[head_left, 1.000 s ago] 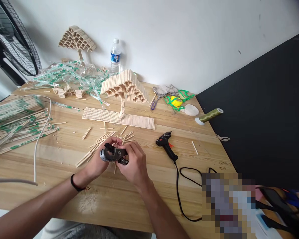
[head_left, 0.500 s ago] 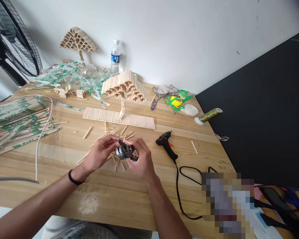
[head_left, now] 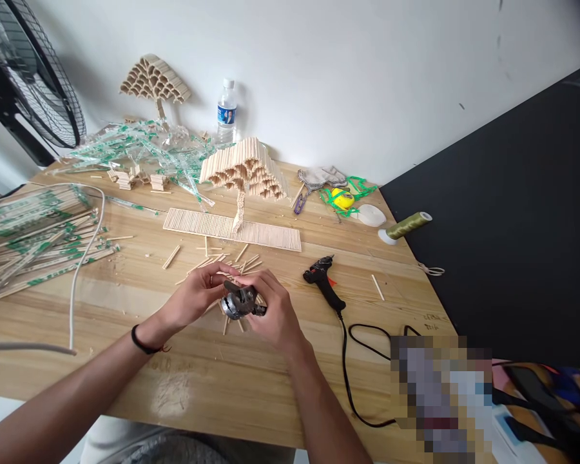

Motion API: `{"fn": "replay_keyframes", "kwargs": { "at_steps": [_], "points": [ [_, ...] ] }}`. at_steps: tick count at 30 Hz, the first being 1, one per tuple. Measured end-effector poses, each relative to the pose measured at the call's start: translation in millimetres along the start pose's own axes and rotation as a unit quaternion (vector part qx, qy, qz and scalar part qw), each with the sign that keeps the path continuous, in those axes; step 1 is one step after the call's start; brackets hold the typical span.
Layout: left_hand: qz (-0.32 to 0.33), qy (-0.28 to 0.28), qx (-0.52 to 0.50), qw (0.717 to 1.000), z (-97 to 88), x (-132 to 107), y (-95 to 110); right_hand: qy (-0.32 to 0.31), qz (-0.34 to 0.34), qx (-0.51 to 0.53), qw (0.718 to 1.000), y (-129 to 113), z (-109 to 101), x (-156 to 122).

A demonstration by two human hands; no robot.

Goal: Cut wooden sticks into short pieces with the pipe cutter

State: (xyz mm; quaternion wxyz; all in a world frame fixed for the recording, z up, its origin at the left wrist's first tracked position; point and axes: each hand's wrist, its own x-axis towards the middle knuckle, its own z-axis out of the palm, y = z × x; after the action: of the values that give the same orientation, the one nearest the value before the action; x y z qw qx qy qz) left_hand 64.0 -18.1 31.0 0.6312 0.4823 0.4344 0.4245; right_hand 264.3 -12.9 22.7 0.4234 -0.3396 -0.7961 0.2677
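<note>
My right hand (head_left: 270,312) is closed round a black and grey cutter tool (head_left: 239,301) over the middle of the wooden table (head_left: 222,380). My left hand (head_left: 196,293), a black band on its wrist, has its fingertips pinched at the tool's head, where a short wooden stick seems to sit; what it pinches is too small to make out. Loose cut sticks (head_left: 222,264) lie scattered right beneath and beyond both hands. A stick-built tree (head_left: 244,171) stands on a flat stick base (head_left: 232,227) behind them.
A black glue gun (head_left: 323,283) with a looping cable lies to the right. Wrapped chopsticks (head_left: 33,235) pile up at left, with a white cable (head_left: 72,283) across them. A water bottle (head_left: 226,113), a second stick tree (head_left: 155,80), a fan (head_left: 29,71), a thread spool (head_left: 408,224) and scissors (head_left: 302,193) sit further back.
Both hands moved the cutter tool slightly right and away from me, and the tool turned in my grip. The left fingers shifted from holding its body to pinching at its head.
</note>
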Motion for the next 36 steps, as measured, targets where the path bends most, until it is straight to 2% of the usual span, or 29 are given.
{"fn": "replay_keyframes", "kwargs": {
  "at_steps": [9, 17, 23, 27, 30, 36],
  "points": [
    [-0.019, -0.028, -0.020, 0.999, -3.7, -0.2, 1.3, -0.054, 0.044, 0.069, 0.995, 3.0, -3.6, -2.0],
    [-0.027, -0.046, -0.034, 0.998, 0.0, -2.0, -1.8, -0.046, 0.062, 0.090, 0.993, 5.2, -2.8, -2.3],
    [-0.003, -0.034, -0.010, 0.999, 1.9, -2.3, 1.2, -0.018, 0.075, 0.095, 0.993, -0.2, -3.8, 0.9],
    [-0.009, -0.057, 0.013, 0.998, 0.8, -3.2, 1.1, -0.001, 0.092, 0.105, 0.990, -1.7, -4.9, 0.6],
    [-0.015, -0.066, 0.022, 0.997, 0.5, -3.6, 0.7, -0.002, 0.096, 0.100, 0.990, -0.8, -4.7, 0.0],
    [-0.010, -0.049, 0.031, 0.998, 0.5, -3.6, 1.1, -0.017, 0.097, 0.108, 0.989, 1.1, -5.1, 0.0]
  ]
}}
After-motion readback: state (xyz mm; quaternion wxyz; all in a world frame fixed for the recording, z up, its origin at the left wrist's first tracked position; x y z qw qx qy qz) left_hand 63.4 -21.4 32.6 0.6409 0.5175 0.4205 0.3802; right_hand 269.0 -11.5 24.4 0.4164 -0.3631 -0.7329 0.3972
